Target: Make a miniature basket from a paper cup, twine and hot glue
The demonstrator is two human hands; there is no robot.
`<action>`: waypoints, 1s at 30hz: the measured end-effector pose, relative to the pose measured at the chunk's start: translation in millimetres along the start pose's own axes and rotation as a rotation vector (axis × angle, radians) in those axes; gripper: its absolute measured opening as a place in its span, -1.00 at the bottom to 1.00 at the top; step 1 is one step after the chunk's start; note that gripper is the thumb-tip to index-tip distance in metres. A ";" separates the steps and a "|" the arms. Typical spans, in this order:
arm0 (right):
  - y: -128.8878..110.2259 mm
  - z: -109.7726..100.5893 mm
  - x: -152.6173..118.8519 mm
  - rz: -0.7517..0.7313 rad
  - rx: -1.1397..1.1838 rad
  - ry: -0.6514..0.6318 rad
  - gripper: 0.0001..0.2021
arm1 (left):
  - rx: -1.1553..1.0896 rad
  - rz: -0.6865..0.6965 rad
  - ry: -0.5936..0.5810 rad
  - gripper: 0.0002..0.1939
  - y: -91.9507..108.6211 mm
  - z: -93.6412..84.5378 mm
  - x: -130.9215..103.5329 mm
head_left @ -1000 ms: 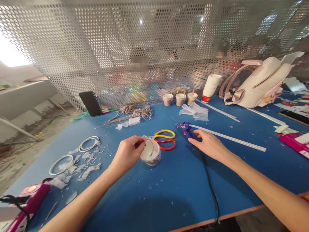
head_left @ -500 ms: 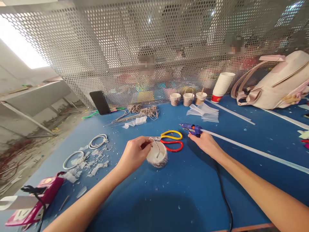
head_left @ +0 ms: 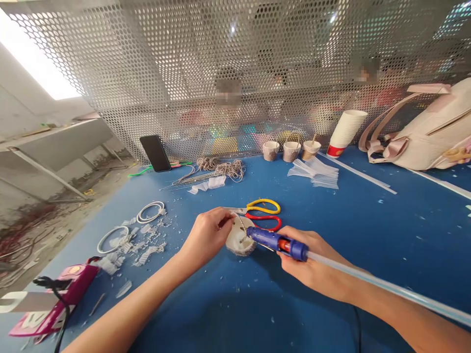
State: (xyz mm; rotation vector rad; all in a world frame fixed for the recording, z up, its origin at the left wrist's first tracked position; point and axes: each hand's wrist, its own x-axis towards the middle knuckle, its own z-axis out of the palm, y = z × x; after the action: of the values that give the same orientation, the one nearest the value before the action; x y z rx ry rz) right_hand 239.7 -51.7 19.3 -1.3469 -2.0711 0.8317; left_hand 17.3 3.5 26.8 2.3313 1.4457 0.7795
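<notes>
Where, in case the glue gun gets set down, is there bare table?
Right of the scissors, between the white strips and the right hand, lies a wide patch. Another, specked, lies between the forearms, nearer than the cup. Crowded: the left side, with rings and scraps, and around the cup, with the left hand and glue gun.

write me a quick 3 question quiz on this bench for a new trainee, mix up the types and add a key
1. What is each hand holding?
2. True or false: the scissors have two handles of the same colour.
3. How many small cups stand in a row by the mesh?

Key:
1. The left hand pinches a cord; the right hand holds the glue gun.
2. False: one is yellow, the other red.
3. Three.
</notes>
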 end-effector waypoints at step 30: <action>1.7 18.2 15.8 -0.375 -0.609 0.002 -0.92 | 0.035 0.045 -0.120 -0.77 0.3 -5.3 0.9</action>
State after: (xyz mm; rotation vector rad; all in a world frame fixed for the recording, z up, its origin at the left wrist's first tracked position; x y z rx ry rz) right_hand 222.0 -40.2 7.4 -1.1601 -2.5788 0.0305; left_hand 14.8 3.9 31.5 2.3991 1.3717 0.6189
